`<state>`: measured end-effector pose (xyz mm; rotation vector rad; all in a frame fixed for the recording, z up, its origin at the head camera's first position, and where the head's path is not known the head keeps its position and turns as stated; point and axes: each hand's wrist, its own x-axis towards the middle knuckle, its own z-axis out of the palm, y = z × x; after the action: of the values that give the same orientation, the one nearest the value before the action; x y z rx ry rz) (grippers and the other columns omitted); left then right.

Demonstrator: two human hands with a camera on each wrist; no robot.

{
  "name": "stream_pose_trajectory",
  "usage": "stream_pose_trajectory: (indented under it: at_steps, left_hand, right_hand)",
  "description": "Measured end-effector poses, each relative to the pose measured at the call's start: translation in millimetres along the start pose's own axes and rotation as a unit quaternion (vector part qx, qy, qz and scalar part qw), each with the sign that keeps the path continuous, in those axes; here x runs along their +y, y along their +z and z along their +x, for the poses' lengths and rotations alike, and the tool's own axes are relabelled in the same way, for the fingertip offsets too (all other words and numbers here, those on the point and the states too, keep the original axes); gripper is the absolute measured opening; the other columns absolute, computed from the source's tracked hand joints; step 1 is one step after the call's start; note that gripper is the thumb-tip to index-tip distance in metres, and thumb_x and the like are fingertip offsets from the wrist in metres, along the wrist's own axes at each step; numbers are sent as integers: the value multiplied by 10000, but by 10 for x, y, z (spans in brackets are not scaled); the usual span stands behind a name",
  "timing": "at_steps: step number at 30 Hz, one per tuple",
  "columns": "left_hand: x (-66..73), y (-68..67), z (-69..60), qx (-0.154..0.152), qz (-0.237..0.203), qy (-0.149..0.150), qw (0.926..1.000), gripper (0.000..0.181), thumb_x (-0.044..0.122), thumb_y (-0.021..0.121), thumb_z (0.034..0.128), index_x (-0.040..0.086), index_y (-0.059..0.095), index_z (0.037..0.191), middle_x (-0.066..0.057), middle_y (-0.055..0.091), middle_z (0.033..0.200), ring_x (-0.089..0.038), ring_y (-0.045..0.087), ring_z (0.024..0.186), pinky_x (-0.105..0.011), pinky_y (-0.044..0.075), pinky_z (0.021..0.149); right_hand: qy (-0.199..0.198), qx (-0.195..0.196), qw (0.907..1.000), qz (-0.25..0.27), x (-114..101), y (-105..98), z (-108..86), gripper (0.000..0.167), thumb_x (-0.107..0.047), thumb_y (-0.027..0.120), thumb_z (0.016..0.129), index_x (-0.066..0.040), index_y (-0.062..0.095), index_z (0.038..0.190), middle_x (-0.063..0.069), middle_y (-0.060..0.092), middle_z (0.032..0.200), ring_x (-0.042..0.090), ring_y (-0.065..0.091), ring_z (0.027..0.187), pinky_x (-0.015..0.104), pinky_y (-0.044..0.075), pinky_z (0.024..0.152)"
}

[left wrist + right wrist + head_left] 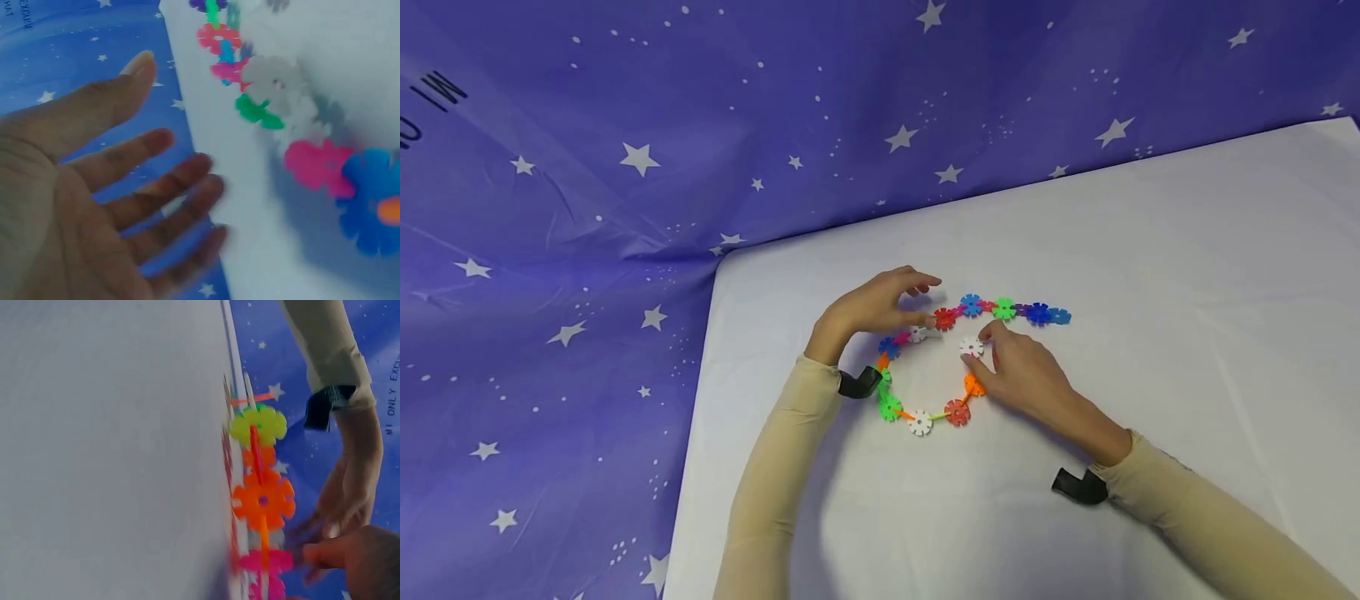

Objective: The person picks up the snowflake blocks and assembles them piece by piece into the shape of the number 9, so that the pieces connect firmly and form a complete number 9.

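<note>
A chain of colourful interlocking plastic snowflake discs curves in a loop on the white table, with a tail of blue discs (1039,313) at the far right. My right hand (1026,367) pinches the chain's near end at a white disc (972,346), just above an orange disc (974,384). In the right wrist view, a fingertip of that hand touches a pink disc (267,559). My left hand (876,304) hovers by a red disc (943,319) and a white disc (917,333). Its fingers are spread and hold nothing in the left wrist view.
White cloth covers the table (1150,275). A purple-blue curtain with white stars (820,117) hangs behind it and along its left side. Black straps (1081,487) sit at both sleeve cuffs.
</note>
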<state>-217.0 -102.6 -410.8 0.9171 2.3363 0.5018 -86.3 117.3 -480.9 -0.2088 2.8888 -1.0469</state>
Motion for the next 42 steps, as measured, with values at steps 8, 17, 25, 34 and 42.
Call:
stream_pose_trajectory:
  at_steps: [8, 17, 25, 34, 42]
  left_hand:
    - [-110, 76, -324, -1147, -204, -2006, 9727, 842, 412, 738, 862, 134, 294, 1521, -80, 617, 1037, -211, 630, 834, -360, 532, 786]
    - [-238, 149, -212, -725, -219, -1060, 9915, 637, 239, 709, 908, 95, 415, 1455, -97, 637, 1026, -189, 604, 857, -316, 497, 802]
    - [-161, 222, -380, -122, 176, -1430, 9895, 1029, 491, 772, 801, 120, 197, 1569, -177, 450, 1371, -276, 559, 1122, -442, 455, 999]
    - [-124, 374, -414, 66, -299, -768, 9966, 1033, 259, 813, 813, 101, 137, 1577, -165, 423, 1398, -258, 559, 1088, -382, 468, 943]
    - [35, 475, -562, 122, 283, -1473, 9886, 1174, 525, 840, 703, 209, 133, 1585, -143, 419, 1232, -234, 538, 869, -382, 491, 802]
  right_hand:
    - [-756, 1207, 9897, -152, 546, -456, 160, 260, -90, 706, 852, 4, 649, 1087, 167, 591, 1010, 330, 499, 923, 454, 395, 760]
    - [-334, -49, 9985, 423, 808, -570, 67, 266, -116, 605, 955, 11, 629, 1187, 114, 637, 964, 218, 546, 813, 333, 432, 707]
    - [-222, -372, 9968, 666, 863, -645, -10, 253, -150, 532, 1007, -29, 635, 1204, 82, 658, 962, 167, 521, 780, 244, 415, 664]
    - [-557, -506, 9945, 726, 783, -659, -154, 173, -136, 577, 986, -63, 658, 1120, -12, 628, 774, 66, 488, 660, 228, 402, 596]
    - [-782, -274, 9955, 451, 731, -600, -216, 124, -136, 617, 959, -87, 634, 1072, -13, 643, 871, 77, 489, 676, 233, 410, 605]
